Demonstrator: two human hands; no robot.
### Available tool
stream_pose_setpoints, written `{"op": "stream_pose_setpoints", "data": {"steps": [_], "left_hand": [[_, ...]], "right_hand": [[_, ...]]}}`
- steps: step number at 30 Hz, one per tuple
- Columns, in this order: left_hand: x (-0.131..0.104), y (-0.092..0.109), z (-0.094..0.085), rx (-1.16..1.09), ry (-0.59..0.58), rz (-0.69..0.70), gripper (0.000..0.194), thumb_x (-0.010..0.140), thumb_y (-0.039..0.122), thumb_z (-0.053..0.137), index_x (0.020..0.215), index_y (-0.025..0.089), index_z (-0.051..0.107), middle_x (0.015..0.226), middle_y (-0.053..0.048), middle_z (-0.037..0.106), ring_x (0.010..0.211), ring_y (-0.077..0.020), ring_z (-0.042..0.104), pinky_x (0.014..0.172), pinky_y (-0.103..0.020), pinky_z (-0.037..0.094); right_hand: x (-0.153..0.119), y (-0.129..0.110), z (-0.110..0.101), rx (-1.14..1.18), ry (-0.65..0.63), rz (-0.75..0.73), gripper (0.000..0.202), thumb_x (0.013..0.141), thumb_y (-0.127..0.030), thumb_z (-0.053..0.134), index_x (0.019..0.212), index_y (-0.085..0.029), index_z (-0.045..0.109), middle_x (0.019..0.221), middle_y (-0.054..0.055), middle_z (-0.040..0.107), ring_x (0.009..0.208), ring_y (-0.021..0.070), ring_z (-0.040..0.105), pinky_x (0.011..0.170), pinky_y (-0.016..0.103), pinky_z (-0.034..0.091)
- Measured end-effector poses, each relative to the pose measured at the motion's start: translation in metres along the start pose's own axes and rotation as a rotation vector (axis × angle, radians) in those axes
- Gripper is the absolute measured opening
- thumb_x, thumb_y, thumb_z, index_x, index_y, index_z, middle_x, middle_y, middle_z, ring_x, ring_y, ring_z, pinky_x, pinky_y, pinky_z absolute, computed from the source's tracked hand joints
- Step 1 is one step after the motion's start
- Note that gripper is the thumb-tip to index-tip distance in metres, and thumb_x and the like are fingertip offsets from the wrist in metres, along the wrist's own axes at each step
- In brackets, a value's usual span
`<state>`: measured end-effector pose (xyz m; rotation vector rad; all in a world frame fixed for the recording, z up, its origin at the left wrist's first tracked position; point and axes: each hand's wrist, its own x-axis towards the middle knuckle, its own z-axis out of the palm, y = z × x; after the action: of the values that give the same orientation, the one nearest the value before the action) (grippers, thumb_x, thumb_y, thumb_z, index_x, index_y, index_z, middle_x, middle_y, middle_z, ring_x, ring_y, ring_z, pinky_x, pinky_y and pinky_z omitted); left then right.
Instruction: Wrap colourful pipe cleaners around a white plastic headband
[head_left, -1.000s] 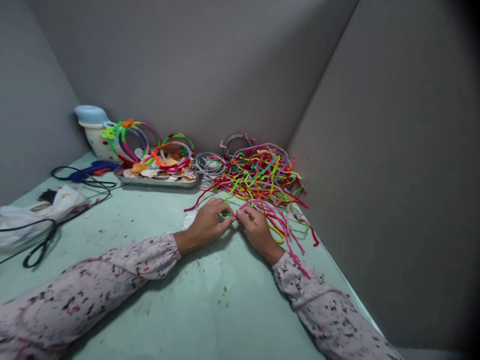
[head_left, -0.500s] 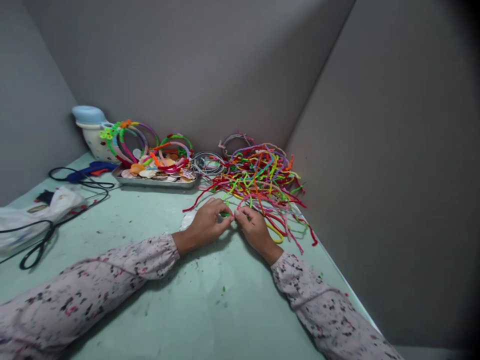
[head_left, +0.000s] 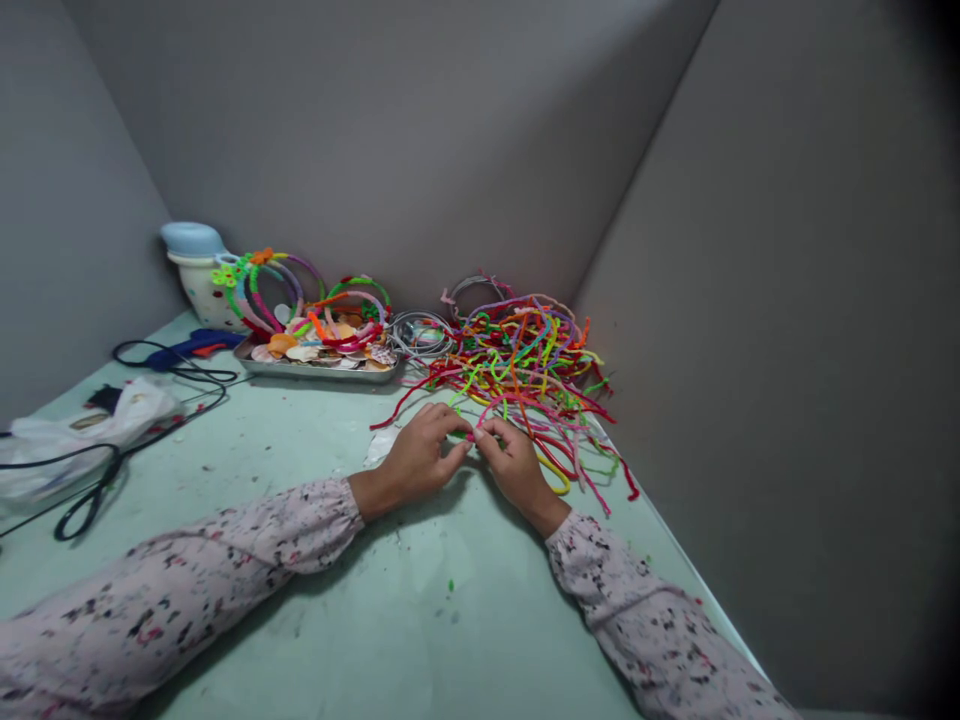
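Pinched at the fingertips of both hands, a thin fuzzy strand (head_left: 471, 437), pink with some green beside it, is held just right of the frame's centre; its exact shape is partly hidden by the fingers. Behind, the upper frame is filled by grey walls (head_left: 375, 130). Across the lower part a pale green table (head_left: 360, 640) is spread. From the lower left corner, the flower-patterned left sleeve (head_left: 225, 560) is stretched inward at a shallow slant; from the lower right, the right sleeve (head_left: 660, 630) is angled up more steeply. At centre right, a tangled heap of coloured strands (head_left: 525, 350) is piled, just beyond the hands. At the left edge a white plastic bag (head_left: 142, 410) is laid, and at centre left a metal tray (head_left: 330, 375) is filled with shells (head_left: 304, 354), with wrapped hoops (head_left: 260, 303) rested on top.

The left hand (head_left: 424, 455) is turned back-up, its fingers arched and its thumb brought to meet them, a gap being left between. The right hand (head_left: 516, 468) is curled more tightly, thumb and forefinger pressed together, their tips set almost against the left's. Below them, a green scrap (head_left: 451, 585) is seen on the tabletop.
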<state>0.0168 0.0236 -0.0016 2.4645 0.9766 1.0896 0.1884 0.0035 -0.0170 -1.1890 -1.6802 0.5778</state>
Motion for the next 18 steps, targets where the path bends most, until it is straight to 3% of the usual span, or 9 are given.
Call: {"op": "stream_pose_setpoints", "data": {"steps": [9,14,18], "left_hand": [[-0.0004,0.0022,0.0002,-0.069,-0.020,-0.041,0.013,0.088,0.019,0.050,0.092,0.016,0.063,0.088,-0.005,0.058,0.084,-0.0174,0.053,0.075,-0.031,0.044],[0.0014,0.0006,-0.0008,-0.082,0.020,-0.097,0.011,0.089,0.021,0.050,0.089,0.016,0.060,0.085,-0.004,0.057,0.082,-0.0169,0.052,0.074,-0.031,0.043],[0.0022,0.0014,-0.0018,-0.107,0.044,-0.144,0.013,0.091,0.024,0.048,0.089,0.017,0.060,0.085,-0.004,0.058,0.081,-0.0166,0.053,0.075,-0.031,0.043]], "right_hand": [[0.0007,-0.0049,-0.0003,-0.113,0.002,-0.060,0.020,0.090,-0.029,0.049,0.074,-0.020,0.056,0.073,0.000,0.059,0.073,0.0160,0.053,0.070,0.028,0.040],[-0.0027,-0.0078,-0.0017,-0.119,0.099,-0.133,0.008,0.087,-0.027,0.056,0.089,-0.020,0.059,0.088,0.003,0.063,0.086,0.0184,0.057,0.082,0.033,0.043],[-0.0036,-0.0087,-0.0021,-0.179,0.155,-0.235,0.011,0.085,-0.023,0.059,0.096,-0.021,0.059,0.094,0.004,0.063,0.093,0.0198,0.057,0.087,0.036,0.043]]}}
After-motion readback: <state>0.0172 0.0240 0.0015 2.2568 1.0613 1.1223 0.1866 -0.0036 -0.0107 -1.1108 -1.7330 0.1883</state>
